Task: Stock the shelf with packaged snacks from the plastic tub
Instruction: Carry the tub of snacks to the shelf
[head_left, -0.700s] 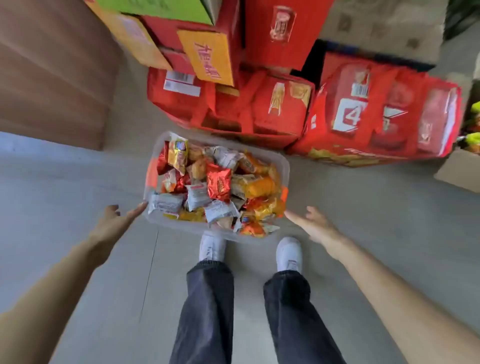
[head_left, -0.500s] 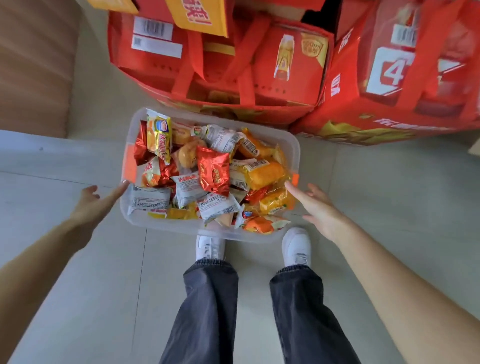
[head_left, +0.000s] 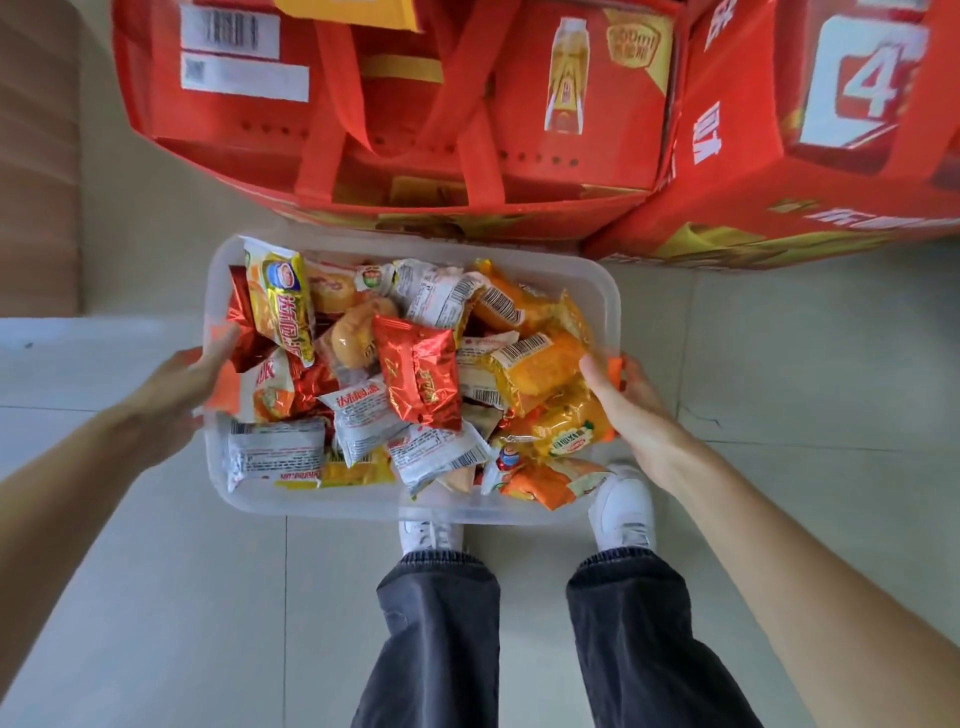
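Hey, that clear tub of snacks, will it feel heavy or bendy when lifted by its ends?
Probably light: the plastic tub holds small puffy snack packets. Its translucent walls look thin and may flex slightly. The loose heap could slide if tilted.
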